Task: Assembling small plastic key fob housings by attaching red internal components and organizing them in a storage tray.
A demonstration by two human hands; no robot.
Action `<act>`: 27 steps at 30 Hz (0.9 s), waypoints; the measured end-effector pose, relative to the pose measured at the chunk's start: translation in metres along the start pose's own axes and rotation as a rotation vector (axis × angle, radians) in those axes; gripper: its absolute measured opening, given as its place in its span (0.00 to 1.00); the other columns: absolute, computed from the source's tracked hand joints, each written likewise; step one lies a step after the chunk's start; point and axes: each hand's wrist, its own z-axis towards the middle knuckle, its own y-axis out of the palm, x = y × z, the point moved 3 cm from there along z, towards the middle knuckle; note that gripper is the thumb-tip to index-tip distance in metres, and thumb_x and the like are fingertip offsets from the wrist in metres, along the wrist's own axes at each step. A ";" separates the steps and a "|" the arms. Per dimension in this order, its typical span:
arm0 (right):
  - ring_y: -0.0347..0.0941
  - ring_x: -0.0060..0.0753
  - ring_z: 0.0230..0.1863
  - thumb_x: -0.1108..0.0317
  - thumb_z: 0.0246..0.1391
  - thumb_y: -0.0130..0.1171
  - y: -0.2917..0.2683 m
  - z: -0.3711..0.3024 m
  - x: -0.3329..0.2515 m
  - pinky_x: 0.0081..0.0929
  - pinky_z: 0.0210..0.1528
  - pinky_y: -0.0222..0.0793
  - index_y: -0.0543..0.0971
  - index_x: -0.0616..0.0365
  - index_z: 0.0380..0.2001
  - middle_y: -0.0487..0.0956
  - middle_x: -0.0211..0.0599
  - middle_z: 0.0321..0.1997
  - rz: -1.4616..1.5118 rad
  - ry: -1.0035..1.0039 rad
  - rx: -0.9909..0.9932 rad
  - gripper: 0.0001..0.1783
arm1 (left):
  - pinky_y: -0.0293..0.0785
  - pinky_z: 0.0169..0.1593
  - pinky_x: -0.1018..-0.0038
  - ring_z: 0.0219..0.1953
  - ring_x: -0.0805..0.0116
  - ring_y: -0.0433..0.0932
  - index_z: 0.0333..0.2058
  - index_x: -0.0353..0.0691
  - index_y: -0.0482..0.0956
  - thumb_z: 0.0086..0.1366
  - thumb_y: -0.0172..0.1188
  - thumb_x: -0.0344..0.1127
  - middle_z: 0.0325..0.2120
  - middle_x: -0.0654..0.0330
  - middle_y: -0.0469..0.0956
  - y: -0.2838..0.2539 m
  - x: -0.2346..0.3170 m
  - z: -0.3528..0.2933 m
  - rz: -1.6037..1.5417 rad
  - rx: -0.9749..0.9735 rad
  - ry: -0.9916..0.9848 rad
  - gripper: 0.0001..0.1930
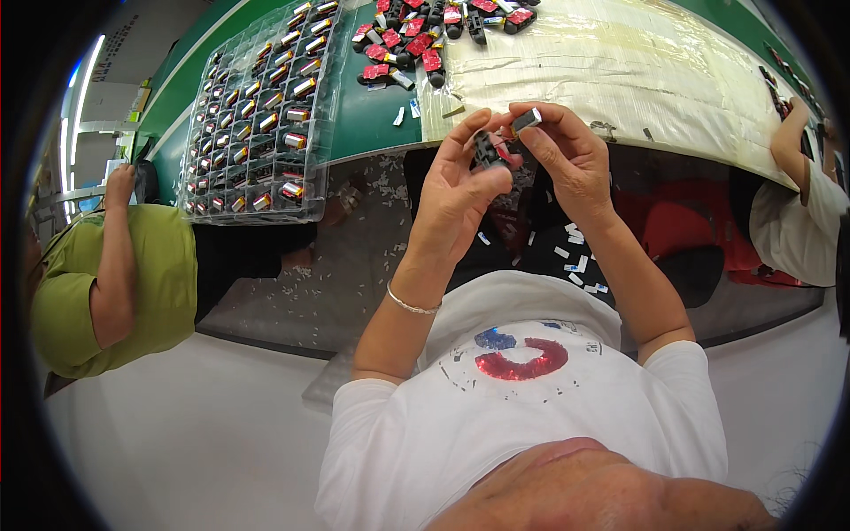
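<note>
My left hand (pixel 456 186) is closed around a small black plastic part (pixel 486 150) with a strip of red film at its side. Close beside it, my right hand (pixel 580 168) pinches a small silver-and-black block (pixel 527 121), which looks like a battery cell, between thumb and fingers. Something thin and red lies between the two pieces; whether it joins them I cannot tell. Both hands are raised just in front of the table's near edge. Beyond them lies a pile of similar black parts (pixel 409 44) with red and silver pieces on them.
A clear compartment tray (pixel 310 212) of silver cells overhangs the green table (pixel 381 128) at left. Cream sheeting (pixel 567 75) covers the table's middle. White scraps (pixel 580 265) lie on my lap. A person in green (pixel 146 274) sits left, another in white (pixel 801 217) right.
</note>
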 end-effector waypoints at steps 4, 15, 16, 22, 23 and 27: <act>0.76 0.23 0.46 0.76 0.61 0.55 -0.002 0.002 -0.002 0.19 0.52 0.71 0.75 0.66 0.48 0.79 0.38 0.47 -0.036 -0.013 0.002 0.13 | 0.76 0.42 0.79 0.45 0.68 0.78 0.58 0.35 0.66 0.60 0.61 0.22 0.50 0.57 0.73 -0.003 0.003 -0.003 0.222 -0.026 0.092 0.27; 0.77 0.25 0.46 0.76 0.57 0.59 0.003 0.004 -0.011 0.22 0.48 0.74 0.78 0.64 0.46 0.80 0.39 0.46 -0.169 -0.069 -0.050 0.12 | 0.78 0.38 0.77 0.37 0.69 0.81 0.53 0.35 0.70 0.71 0.51 0.35 0.41 0.57 0.79 -0.008 -0.002 0.004 -0.005 0.108 0.070 0.15; 0.77 0.25 0.46 0.76 0.57 0.59 0.003 0.006 -0.012 0.22 0.48 0.74 0.78 0.64 0.46 0.80 0.39 0.46 -0.168 -0.067 -0.052 0.12 | 0.78 0.36 0.78 0.36 0.69 0.81 0.52 0.35 0.70 0.71 0.50 0.36 0.40 0.57 0.79 -0.014 -0.002 0.006 -0.052 0.027 0.017 0.15; 0.79 0.34 0.42 0.77 0.50 0.63 0.010 0.009 -0.027 0.23 0.43 0.74 0.80 0.60 0.43 0.81 0.39 0.41 -0.609 -0.425 -0.185 0.15 | 0.78 0.31 0.83 0.33 0.71 0.82 0.52 0.34 0.71 0.70 0.51 0.36 0.39 0.57 0.79 -0.023 0.003 0.005 -0.161 -0.043 -0.087 0.16; 0.79 0.33 0.41 0.77 0.50 0.63 0.008 0.010 -0.027 0.24 0.42 0.74 0.80 0.60 0.44 0.81 0.39 0.41 -0.641 -0.417 -0.186 0.15 | 0.78 0.32 0.83 0.33 0.71 0.82 0.53 0.34 0.71 0.69 0.52 0.34 0.38 0.56 0.79 -0.022 0.003 0.006 -0.197 -0.058 -0.125 0.16; 0.79 0.33 0.39 0.76 0.51 0.63 0.004 0.011 -0.030 0.24 0.40 0.75 0.81 0.60 0.44 0.80 0.38 0.40 -0.663 -0.343 -0.178 0.15 | 0.79 0.37 0.80 0.35 0.71 0.82 0.54 0.32 0.72 0.66 0.57 0.30 0.39 0.56 0.80 -0.015 0.004 0.000 -0.009 -0.032 -0.063 0.18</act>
